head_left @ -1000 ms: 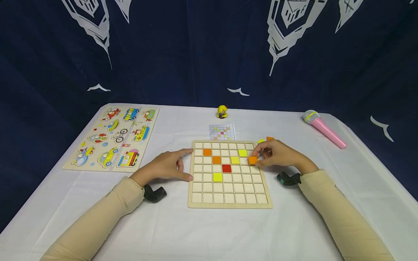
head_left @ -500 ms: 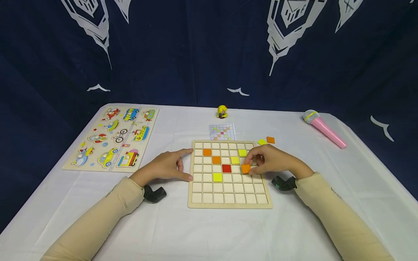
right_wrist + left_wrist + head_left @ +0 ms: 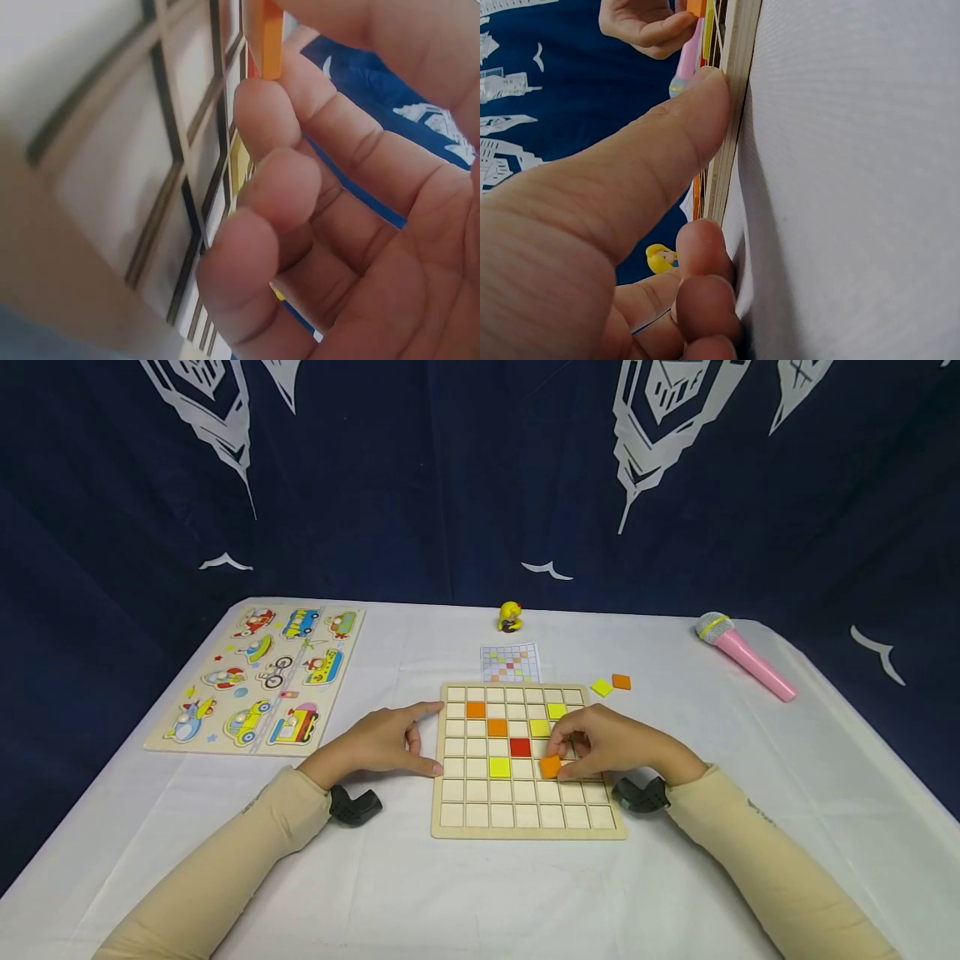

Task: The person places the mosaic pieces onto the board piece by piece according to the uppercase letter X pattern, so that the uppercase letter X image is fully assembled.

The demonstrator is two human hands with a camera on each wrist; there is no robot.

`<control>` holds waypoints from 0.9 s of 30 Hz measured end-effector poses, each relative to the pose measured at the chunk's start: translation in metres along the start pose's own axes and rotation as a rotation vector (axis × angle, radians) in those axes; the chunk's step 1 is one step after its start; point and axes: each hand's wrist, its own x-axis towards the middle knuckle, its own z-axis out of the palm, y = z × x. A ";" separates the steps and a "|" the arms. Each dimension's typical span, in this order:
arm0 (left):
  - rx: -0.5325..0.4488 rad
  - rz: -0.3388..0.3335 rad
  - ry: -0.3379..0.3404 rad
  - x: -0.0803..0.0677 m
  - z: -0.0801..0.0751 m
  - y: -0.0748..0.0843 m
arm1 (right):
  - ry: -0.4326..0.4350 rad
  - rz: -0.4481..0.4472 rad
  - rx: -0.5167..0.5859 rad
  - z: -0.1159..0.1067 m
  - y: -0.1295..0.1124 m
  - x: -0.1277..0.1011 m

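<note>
A square wooden grid board (image 3: 528,832) lies mid-table. An orange tile (image 3: 550,767) is pinched between thumb and fingers of my right hand (image 3: 617,745), over the board's right half; in the right wrist view the same orange tile (image 3: 272,45) stands close to the grid. My left hand (image 3: 378,742) touches the board's left edge with thumb and index finger spread; its other fingers are bent beneath. Set in the grid are a red tile (image 3: 520,747), two orange tiles (image 3: 476,710) and several yellow tiles (image 3: 499,767). The right hand covers some cells.
Beyond the board's far right corner lie a loose yellow tile (image 3: 602,688) and an orange one. A printed grid card (image 3: 510,663) and a small yellow figure (image 3: 510,618) are behind the board. Left is a vehicle puzzle (image 3: 225,652); far right, a pink microphone (image 3: 753,667).
My right hand has carried the orange tile leftward and nearer to me across the board, uncovering the loose tiles behind. The left hand stays at the board's edge.
</note>
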 end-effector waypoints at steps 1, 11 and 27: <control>0.001 0.001 0.000 0.000 0.000 0.000 | 0.001 -0.004 -0.003 0.001 -0.001 0.000; 0.002 -0.010 -0.004 0.001 0.000 0.001 | 0.037 -0.005 -0.051 0.008 -0.005 0.003; 0.007 -0.005 0.000 0.000 -0.001 0.001 | 0.088 0.041 -0.053 0.000 -0.005 0.002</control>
